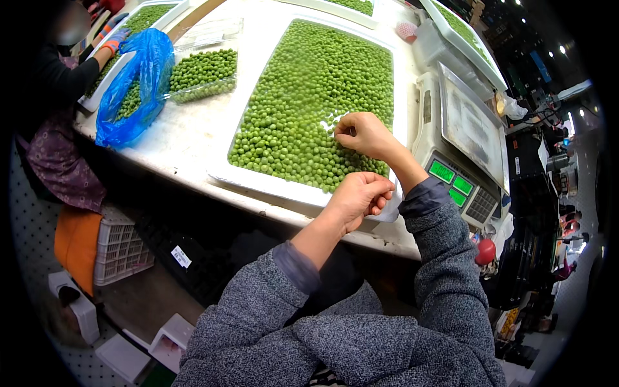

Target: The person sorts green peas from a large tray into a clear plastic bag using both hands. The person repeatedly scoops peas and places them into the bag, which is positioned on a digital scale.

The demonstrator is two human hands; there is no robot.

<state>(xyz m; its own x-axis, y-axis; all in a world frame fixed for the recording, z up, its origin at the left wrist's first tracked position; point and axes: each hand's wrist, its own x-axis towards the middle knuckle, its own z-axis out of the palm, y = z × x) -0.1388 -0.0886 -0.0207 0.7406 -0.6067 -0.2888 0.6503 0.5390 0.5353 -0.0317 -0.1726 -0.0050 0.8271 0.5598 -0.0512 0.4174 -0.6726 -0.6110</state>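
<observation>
Shelled green peas fill a white foam tray on the table before me. My right hand is low over the peas, its fingers curled and thumb near the index finger, beside a small spot where the white bottom shows. Over the tray's near right corner is my left hand, with thumb and index finger pinched together; whether either hand holds something small cannot be seen. To the left stands a clear plastic box of peas with its lid up, next to a blue plastic bag that also has peas in it.
A digital scale with lit displays stands right of the tray. Behind it are stacked clear containers and another foam tray. At the far left a co-worker in gloves reaches into a tray of peas. The table's edge runs before me.
</observation>
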